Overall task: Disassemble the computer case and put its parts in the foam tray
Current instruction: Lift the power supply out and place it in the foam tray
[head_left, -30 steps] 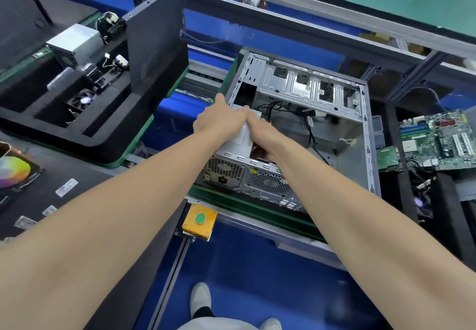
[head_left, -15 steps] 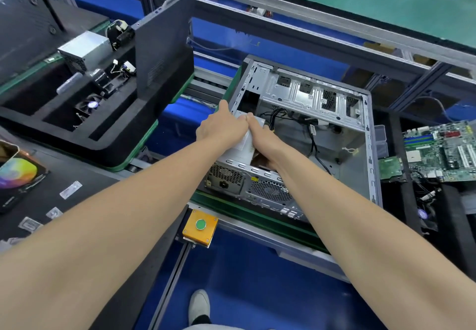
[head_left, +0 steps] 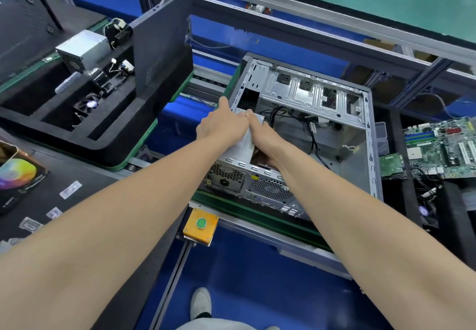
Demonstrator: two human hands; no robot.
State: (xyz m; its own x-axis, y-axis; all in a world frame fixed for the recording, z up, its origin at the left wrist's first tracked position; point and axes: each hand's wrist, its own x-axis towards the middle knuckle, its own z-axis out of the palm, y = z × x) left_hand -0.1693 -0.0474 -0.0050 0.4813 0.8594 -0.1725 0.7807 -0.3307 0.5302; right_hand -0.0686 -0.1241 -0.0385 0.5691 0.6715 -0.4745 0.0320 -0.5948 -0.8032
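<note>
The open grey computer case [head_left: 360, 113] lies on its side on the green conveyor, its inside facing up. A silver power supply [head_left: 239, 148] sits in its near left corner, black cables trailing from it into the case. My left hand [head_left: 221, 123] grips the power supply's top left edge. My right hand [head_left: 260, 136] reaches down along its right side, fingers curled under and mostly hidden. The black foam tray [head_left: 108, 147] stands to the left. It holds another power supply [head_left: 82, 49], a fan [head_left: 90, 104] and an upright dark side panel [head_left: 162, 36].
A second black tray at the right carries a green motherboard [head_left: 443, 147] and a small green card [head_left: 390, 165]. A yellow box with a green button [head_left: 201, 223] sits at the conveyor's near edge. A colour chart [head_left: 15, 172] lies on the black bench at left.
Both hands stay on the power supply in almost the same place. The camera view has shifted slightly, so the case appears a little lower and to the right.
</note>
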